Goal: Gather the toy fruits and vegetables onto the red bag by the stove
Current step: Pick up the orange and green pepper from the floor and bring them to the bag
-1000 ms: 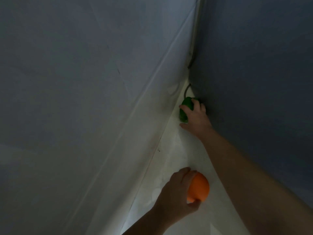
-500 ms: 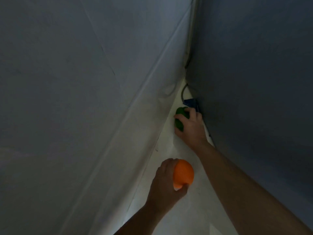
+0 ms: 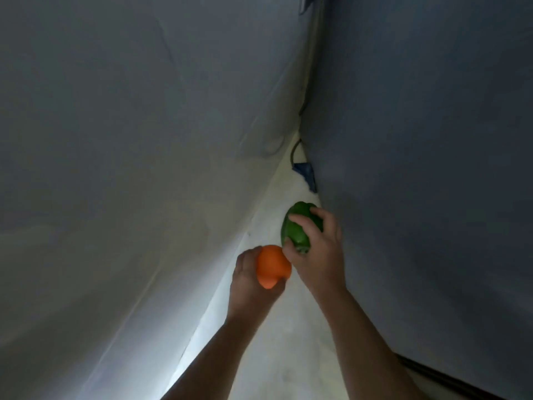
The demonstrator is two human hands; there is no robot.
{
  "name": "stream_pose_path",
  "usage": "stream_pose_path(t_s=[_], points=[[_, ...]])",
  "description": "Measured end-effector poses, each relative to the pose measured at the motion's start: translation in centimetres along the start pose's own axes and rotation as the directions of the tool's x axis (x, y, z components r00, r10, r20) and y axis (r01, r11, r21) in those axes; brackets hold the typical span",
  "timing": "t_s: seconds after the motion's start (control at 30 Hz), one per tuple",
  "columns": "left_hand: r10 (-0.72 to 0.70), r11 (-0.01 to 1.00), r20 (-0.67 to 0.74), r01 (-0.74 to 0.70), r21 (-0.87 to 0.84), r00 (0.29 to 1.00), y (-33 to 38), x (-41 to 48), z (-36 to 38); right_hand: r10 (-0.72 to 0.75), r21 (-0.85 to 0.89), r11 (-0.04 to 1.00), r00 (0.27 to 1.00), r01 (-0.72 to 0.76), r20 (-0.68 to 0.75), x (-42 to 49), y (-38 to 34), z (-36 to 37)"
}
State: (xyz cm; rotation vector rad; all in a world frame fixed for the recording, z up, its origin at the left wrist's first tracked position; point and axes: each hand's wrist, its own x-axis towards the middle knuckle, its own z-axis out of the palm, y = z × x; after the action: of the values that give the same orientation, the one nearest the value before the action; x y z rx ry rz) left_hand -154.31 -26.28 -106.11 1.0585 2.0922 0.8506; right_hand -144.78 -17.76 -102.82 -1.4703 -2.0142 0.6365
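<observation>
My right hand (image 3: 320, 252) grips a green toy pepper (image 3: 298, 226), lifted above the pale floor in a narrow gap. My left hand (image 3: 251, 280) holds an orange toy fruit (image 3: 272, 265) just below and left of the pepper; the two toys nearly touch. The red bag and the stove are out of view.
A pale sheet-covered surface (image 3: 144, 168) slopes along the left and a dark blue-grey wall (image 3: 432, 168) rises on the right, leaving a narrow white floor strip (image 3: 288, 356). A dark cable (image 3: 294, 153) and a blue scrap (image 3: 305, 173) lie in the far corner.
My right hand has pulled the green pepper back out of the far corner toward me and lifted it. The left hand with the orange fruit has risen to meet it.
</observation>
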Motion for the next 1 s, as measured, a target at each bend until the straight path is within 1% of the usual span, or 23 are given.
stream_pose_path(t_s=[0.03, 0.13, 0.23, 0.33, 0.4, 0.47, 0.53, 0.67, 0.73, 0.83, 0.9, 1.0], points=[[0.002, 1.000, -0.017, -0.002, -0.012, 1.000, 0.9, -1.2, -1.0, -0.010, -0.013, 1.000, 1.000, 0.010, 0.008, -0.7, -1.1, -1.2], [0.002, 1.000, -0.054, -0.001, 0.021, 0.999, 3.9, -5.2, -4.7, -0.041, -0.049, 0.998, 0.998, 0.043, 0.046, -2.4, -4.7, -5.0], [-0.023, 0.999, -0.085, 0.027, 0.037, 0.996, 6.6, -8.9, -8.6, -0.061, -0.036, 0.997, 0.997, 0.063, 0.049, -3.5, -8.2, -8.2], [-0.078, 0.997, -0.177, 0.077, -0.014, 0.981, 10.0, -13.5, -12.6, -0.101, -0.016, 0.995, 0.994, 0.101, 0.045, -5.3, -11.8, -11.7], [-0.118, 0.992, -0.236, 0.105, -0.067, 0.965, 12.1, -16.5, -15.0, -0.102, 0.017, 0.995, 0.994, 0.102, 0.046, -6.7, -13.9, -14.0], [-0.204, 0.977, -0.276, 0.178, -0.116, 0.939, 14.0, -19.1, -16.9, -0.101, 0.034, 0.995, 0.992, 0.099, 0.073, -8.2, -15.7, -16.4], [-0.299, 0.948, -0.307, 0.245, -0.202, 0.904, 15.8, -21.4, -18.3, -0.121, 0.046, 0.992, 0.986, 0.116, 0.115, -9.4, -17.3, -18.7], [-0.428, 0.886, -0.391, 0.293, -0.360, 0.815, 20.4, -24.9, -20.6, -0.147, 0.053, 0.989, 0.978, 0.141, 0.151, -10.6, -20.5, -23.7], [-0.464, 0.859, -0.405, 0.288, -0.423, 0.788, 23.5, -26.7, -21.7, -0.172, 0.062, 0.985, 0.973, 0.164, 0.157, -11.1, -22.3, -26.3], [-0.461, 0.843, -0.432, 0.230, -0.486, 0.775, 28.1, -29.3, -23.5, -0.198, 0.062, 0.980, 0.970, 0.191, 0.139, -11.8, -25.4, -30.4], [-0.431, 0.854, -0.468, 0.182, -0.488, 0.772, 30.9, -31.1, -25.0, -0.219, 0.063, 0.975, 0.968, 0.213, 0.124, -12.1, -27.4, -33.2], [-0.350, 0.896, -0.524, 0.115, -0.429, 0.777, 34.2, -33.6, -27.4, -0.268, 0.070, 0.963, 0.958, 0.261, 0.106, -12.8, -30.1, -37.2]])
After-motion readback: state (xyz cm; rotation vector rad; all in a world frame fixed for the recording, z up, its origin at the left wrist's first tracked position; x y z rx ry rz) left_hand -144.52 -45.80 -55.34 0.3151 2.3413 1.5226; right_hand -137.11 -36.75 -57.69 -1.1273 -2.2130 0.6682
